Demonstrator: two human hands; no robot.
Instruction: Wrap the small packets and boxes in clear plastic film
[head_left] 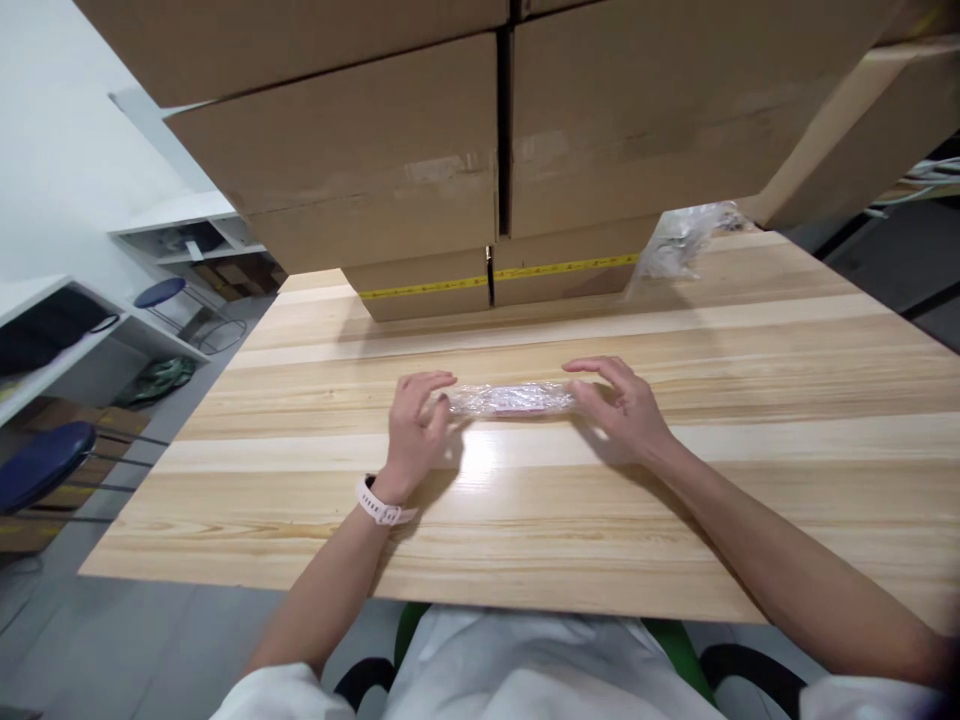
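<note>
A long, narrow package in crinkled clear plastic wrap (511,399) lies crosswise on the wooden table (480,540) in front of me, with a pinkish strip showing through. What is inside cannot be made out. My left hand (417,425), with a pale pink watch band (381,508) on its wrist, is at the left end of the wrap, thumb and curled fingers apart. At the right end is my right hand (621,408), its thumb beside the plastic and its index finger stretched above it, with a gap between them. Both hands appear to touch the wrap only lightly.
Large cardboard boxes (360,160) are stacked along the table's back, with a yellow measuring tape (427,290) across the lowest ones. Crumpled clear plastic (679,240) lies beside them. Blue stools (46,465) and white shelves (180,215) stand at the left.
</note>
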